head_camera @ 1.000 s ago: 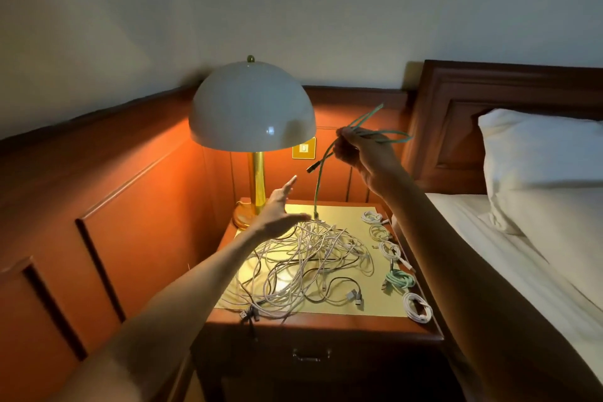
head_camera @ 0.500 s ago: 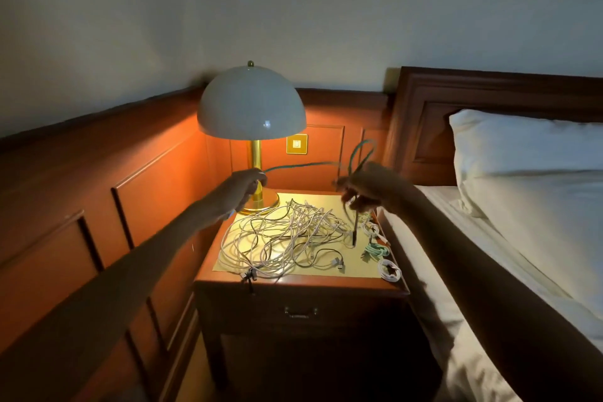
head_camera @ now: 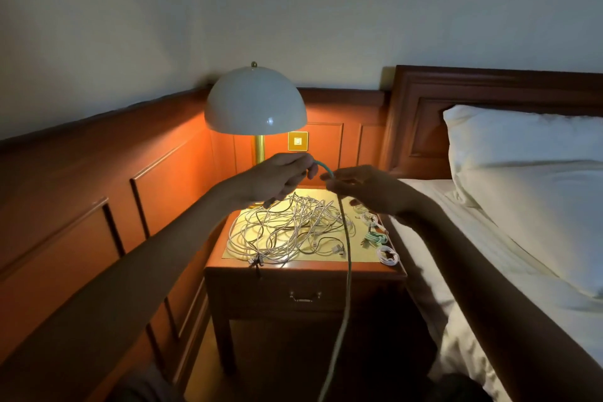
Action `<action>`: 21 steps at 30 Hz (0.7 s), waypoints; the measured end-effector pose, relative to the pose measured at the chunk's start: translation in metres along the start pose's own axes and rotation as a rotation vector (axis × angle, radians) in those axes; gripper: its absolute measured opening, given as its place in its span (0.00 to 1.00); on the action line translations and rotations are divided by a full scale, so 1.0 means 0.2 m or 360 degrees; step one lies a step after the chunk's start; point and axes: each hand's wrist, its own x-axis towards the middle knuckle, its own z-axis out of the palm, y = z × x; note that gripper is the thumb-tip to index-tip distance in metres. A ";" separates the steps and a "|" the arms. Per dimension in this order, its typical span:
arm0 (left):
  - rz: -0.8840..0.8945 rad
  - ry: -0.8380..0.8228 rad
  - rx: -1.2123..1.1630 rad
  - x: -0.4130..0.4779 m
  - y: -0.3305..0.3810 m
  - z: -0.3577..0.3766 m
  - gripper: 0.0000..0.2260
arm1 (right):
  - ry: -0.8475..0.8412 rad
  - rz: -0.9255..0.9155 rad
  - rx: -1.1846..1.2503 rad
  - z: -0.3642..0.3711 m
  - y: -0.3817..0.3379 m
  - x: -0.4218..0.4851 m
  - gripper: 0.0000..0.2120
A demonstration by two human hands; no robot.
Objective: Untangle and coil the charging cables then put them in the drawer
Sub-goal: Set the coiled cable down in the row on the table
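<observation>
A green charging cable (head_camera: 348,258) arcs between my two hands above the nightstand (head_camera: 305,274). My left hand (head_camera: 280,178) grips one end of it. My right hand (head_camera: 362,188) pinches it a short way along, and the rest hangs down past the front of the nightstand toward the floor. Below lies a tangled heap of white cables (head_camera: 287,228) on a yellow mat. Several coiled cables, white ones (head_camera: 387,255) and a green one (head_camera: 375,237), line the mat's right edge. The drawer (head_camera: 305,295) is closed.
A domed white lamp (head_camera: 255,101) on a brass stem stands at the back of the nightstand, just behind my hands. Wood panelling runs along the left wall. The bed with a white pillow (head_camera: 528,173) borders the nightstand on the right.
My hands have come close together above the nightstand, the green cable now a short arc between them. Its free length has dropped and hangs to the floor. The view has pulled back.
</observation>
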 end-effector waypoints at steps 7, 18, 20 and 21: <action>-0.0009 -0.0171 -0.0015 -0.03 -0.09 0.05 0.17 | 0.0275 -0.0141 0.0733 0.02 0.05 0.01 0.12; -0.0113 -0.0454 -0.0475 -0.06 -0.19 0.13 0.16 | 0.0576 -0.1031 -0.0663 0.00 0.06 0.18 0.08; -0.0148 -0.0531 -0.0492 -0.08 -0.20 0.14 0.16 | 0.0651 -0.0995 -0.0566 -0.04 0.08 0.19 0.08; -0.0154 -0.0531 -0.0467 -0.08 -0.21 0.14 0.16 | 0.0651 -0.0969 -0.0500 -0.04 0.08 0.19 0.08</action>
